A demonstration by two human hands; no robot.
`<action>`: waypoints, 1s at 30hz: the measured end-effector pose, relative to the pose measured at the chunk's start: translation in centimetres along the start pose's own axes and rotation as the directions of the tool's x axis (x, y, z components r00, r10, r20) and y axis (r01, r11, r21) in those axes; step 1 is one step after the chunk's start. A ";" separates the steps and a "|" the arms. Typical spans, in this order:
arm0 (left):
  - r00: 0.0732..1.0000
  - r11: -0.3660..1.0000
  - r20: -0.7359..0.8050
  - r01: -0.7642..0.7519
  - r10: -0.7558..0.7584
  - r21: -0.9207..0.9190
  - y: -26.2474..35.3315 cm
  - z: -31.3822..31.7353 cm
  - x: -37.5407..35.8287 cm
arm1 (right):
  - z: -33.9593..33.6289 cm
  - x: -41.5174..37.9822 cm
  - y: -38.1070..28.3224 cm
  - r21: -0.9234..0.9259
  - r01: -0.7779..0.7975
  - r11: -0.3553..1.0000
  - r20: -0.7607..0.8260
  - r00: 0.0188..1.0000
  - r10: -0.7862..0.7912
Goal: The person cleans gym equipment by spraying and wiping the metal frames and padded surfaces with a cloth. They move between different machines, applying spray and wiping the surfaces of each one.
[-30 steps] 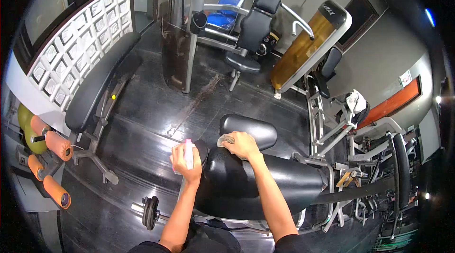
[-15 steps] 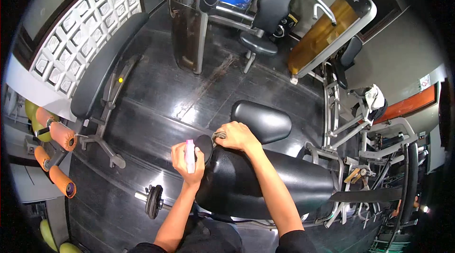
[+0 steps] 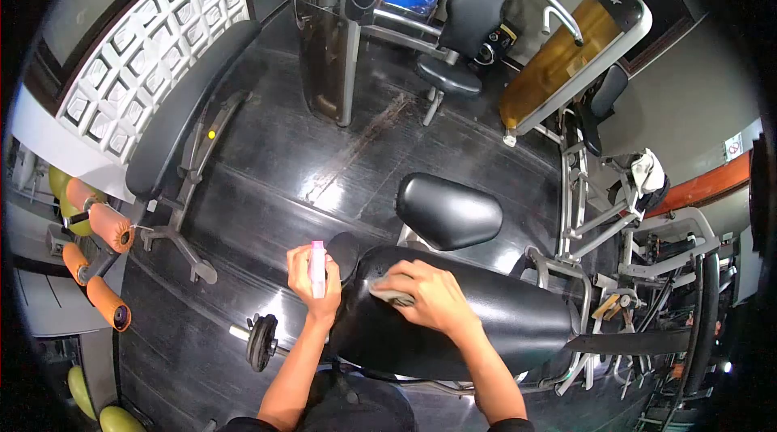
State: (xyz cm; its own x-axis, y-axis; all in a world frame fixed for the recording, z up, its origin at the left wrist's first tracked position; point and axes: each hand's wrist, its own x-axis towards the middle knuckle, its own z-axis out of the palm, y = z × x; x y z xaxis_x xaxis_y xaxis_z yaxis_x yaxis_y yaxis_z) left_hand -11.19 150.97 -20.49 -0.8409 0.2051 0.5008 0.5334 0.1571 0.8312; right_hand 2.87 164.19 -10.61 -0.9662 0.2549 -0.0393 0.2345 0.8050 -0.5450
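Note:
A black padded bench (image 3: 494, 294) lies in front of me, its surface shiny. My right hand (image 3: 433, 294) presses a greyish cloth (image 3: 396, 297) on the bench's left part, fingers closed round it. My left hand (image 3: 312, 282) is wrapped round a small white bottle with a pink top (image 3: 317, 268), held upright off the bench's left end. Just beside that hand is a dark round pad (image 3: 344, 256). A separate black seat pad (image 3: 449, 210) stands beyond the bench.
A barbell end with a dark weight plate (image 3: 261, 341) sticks out at lower left. Orange foam rollers (image 3: 108, 302) and a long dark bench (image 3: 182, 108) stand to the left. Weight machines (image 3: 463, 23) are at the back, with metal frames (image 3: 595, 222) on the right.
My right hand has moved with the cloth from the bench's far left edge to its top, toward me. The left hand with the bottle has shifted slightly left.

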 end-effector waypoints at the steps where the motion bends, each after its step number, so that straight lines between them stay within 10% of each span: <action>1: 1.000 1.000 0.001 0.001 -0.001 -0.001 -0.1 0.1 0.0 | -0.3 -0.9 0.4 0.018 0.005 1.000 0.009 1.000 -0.005; 30: 0.998 0.998 0.010 -0.061 0.061 0.001 -1.0 0.3 -0.1 | 0.7 -3.0 -0.8 0.000 -0.247 0.969 -0.218 0.946 0.241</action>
State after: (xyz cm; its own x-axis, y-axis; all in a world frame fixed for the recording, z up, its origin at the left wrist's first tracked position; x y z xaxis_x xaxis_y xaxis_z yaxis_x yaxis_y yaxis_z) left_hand -11.57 151.10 -21.47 -0.8058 0.2240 0.5482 0.5838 0.1453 0.7988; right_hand 5.46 162.40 -10.66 -0.8336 0.5521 0.0144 0.4659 0.7170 -0.5185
